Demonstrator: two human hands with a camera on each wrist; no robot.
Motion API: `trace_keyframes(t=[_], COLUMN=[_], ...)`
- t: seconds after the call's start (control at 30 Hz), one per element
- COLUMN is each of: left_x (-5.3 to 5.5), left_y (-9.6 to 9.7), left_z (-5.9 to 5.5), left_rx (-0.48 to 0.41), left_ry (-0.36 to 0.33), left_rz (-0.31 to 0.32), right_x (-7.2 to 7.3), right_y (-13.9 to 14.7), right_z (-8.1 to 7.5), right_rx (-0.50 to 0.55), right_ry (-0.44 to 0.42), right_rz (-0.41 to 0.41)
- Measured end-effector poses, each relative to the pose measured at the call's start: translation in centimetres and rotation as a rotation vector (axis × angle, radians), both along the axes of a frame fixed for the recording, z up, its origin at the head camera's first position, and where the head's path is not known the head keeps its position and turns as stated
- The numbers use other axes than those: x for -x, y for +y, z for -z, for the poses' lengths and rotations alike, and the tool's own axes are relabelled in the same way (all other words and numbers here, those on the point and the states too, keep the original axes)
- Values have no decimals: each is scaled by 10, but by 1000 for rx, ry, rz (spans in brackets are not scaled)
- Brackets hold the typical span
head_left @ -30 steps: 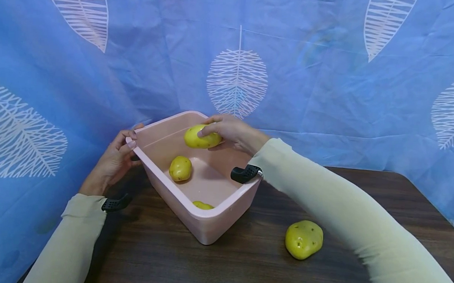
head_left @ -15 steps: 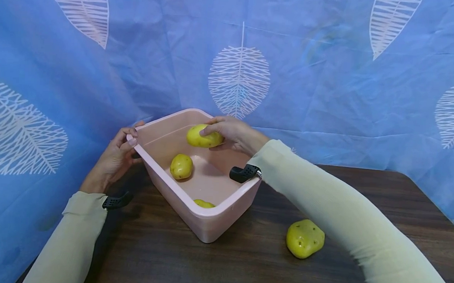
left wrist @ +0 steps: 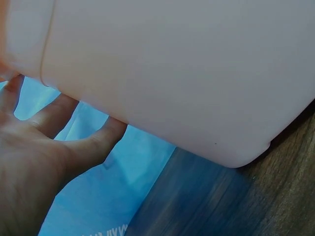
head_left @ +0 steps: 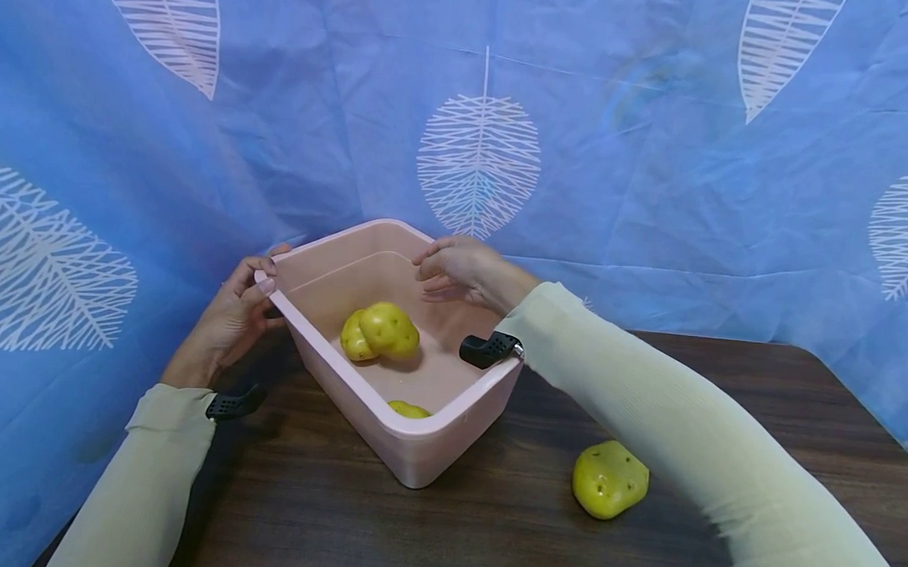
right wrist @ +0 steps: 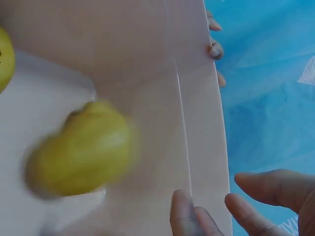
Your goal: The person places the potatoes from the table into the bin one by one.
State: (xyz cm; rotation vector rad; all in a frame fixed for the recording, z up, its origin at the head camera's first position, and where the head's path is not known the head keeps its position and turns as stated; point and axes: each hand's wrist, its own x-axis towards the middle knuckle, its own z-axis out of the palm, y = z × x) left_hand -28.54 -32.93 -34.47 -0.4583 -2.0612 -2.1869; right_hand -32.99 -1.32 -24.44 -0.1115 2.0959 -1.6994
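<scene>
A pink plastic bin (head_left: pixel 352 409) stands on the table at an angle. My left hand (head_left: pixel 231 326) grips its far left corner, thumb on the rim. Over the bin's right side, my right hand (head_left: pixel 469 267) has loosely spread fingers with nothing between them. Below it, inside the bin, a yellow potato (head_left: pixel 394 331) partly covers another potato (head_left: pixel 351 340). The right wrist view shows the front one as a blurred potato (right wrist: pixel 91 152), in motion. A further potato (head_left: pixel 409 410) peeks out behind the bin's near wall, mostly hidden.
One more potato (head_left: pixel 610 481) lies on the dark wooden table (head_left: pixel 521 519), close to the right sleeve (head_left: pixel 667 408). Behind the table hangs a blue curtain (head_left: pixel 615 181) with white leaf prints, near the bin's far corner.
My right hand has let go of its potato, which has dropped towards the bin's floor beside another potato. My left hand keeps its grip on the rim.
</scene>
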Motion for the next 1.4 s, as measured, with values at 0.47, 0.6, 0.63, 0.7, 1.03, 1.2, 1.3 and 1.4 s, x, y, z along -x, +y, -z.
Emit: trace_keyframes(t=[0.47, 0.6, 0.63, 0.7, 1.03, 1.2, 1.3, 1.4], left_x=[-1, -1, -1, -1, 0, -1, -1, -2], left_y=[2, 2, 3, 3, 3, 3, 3, 3], left_z=[-1, -1, -1, -2, -2, -2, -1, -1], left_rx=[12, 12, 11, 10, 14, 8, 0, -20], left_ry=[0, 4, 4, 4, -2, -10, -9, -13], left_rz=[7, 8, 10, 10, 7, 8, 9, 13], right_x=[-3, -3, -3, -3, -8, -16, -20, -24], right_y=[6, 8, 8, 9, 21, 31, 40, 51], right_z=[-1, -3, -4, -6, -17, -25, -29, -33], right_rx=[-36, -29, -29, -30, 5, 10, 20, 45], right_ry=[36, 39, 39, 41, 63, 74, 85, 98], right_rz=[-29, -34, -36, -41, -64, -82, -91, -99])
